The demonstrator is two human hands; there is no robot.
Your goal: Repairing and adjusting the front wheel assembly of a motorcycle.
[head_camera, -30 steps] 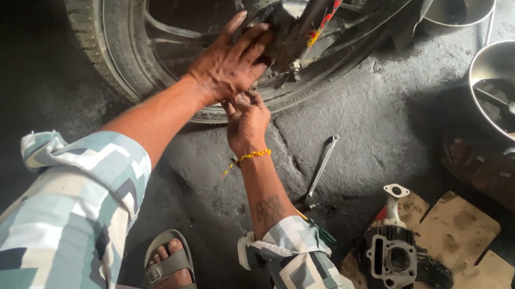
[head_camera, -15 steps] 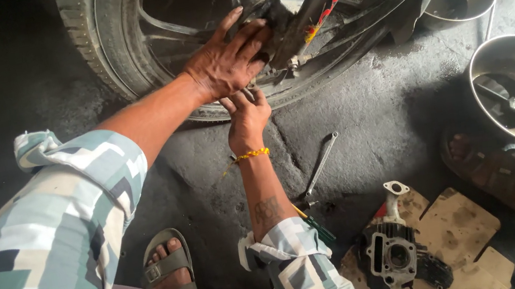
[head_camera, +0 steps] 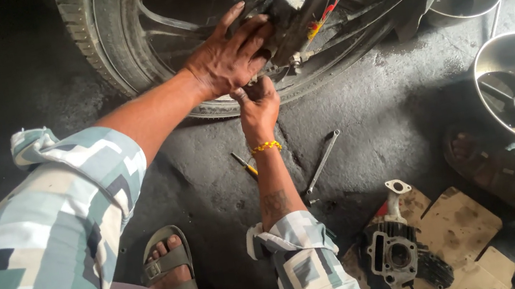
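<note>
Fingers of my left hand spread flat over the wheel hub at upper centre, pointing right. Below it my right hand reaches straight up, fingertips pinched at the axle; what they grip is hidden.

Wheel: black tyre, dark spoked rim, standing upright on the grimy floor. Hub: grey metal, sitting at the centre.

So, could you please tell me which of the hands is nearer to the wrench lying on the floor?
Right. The right hand works just below the wheel hub, above the wrench; the left hand rests higher, on the hub.
</note>
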